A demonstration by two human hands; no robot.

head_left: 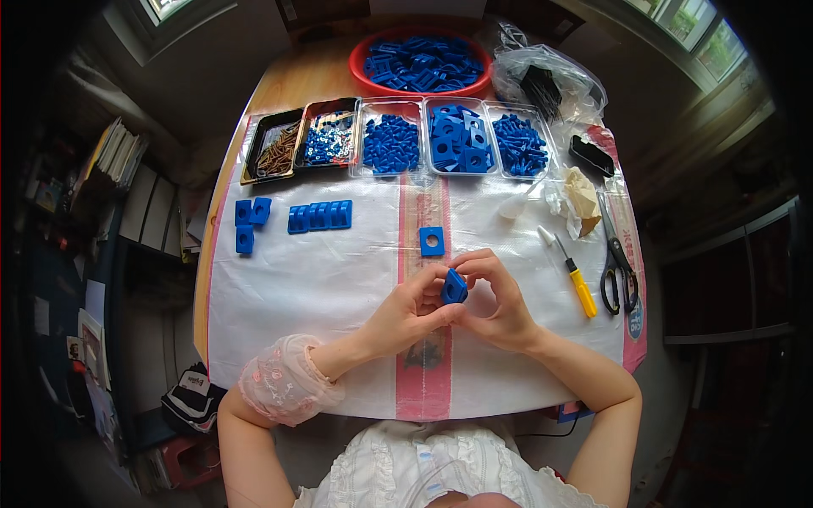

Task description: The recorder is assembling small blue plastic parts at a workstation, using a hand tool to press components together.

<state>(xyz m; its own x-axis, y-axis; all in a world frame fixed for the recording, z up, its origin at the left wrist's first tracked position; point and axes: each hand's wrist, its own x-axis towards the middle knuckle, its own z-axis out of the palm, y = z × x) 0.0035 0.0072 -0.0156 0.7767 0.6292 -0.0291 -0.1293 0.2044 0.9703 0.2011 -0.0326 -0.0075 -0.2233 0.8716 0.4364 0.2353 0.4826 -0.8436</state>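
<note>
Five trays (391,103), one red bowl (359,66), one screwdriver (577,281), one pair of scissors (617,264).

At the bottom centre of the frame the person wore a white garment (440,474) with gathered ruffles and small pleats across the chest. On the left forearm, at lower left of centre, sat a loose pale pink lace cuff (284,389), sheer, patterned with small flowers and puffed around the arm. The right forearm, at lower right, was bare, with no sleeve, watch or ring visible.
</note>
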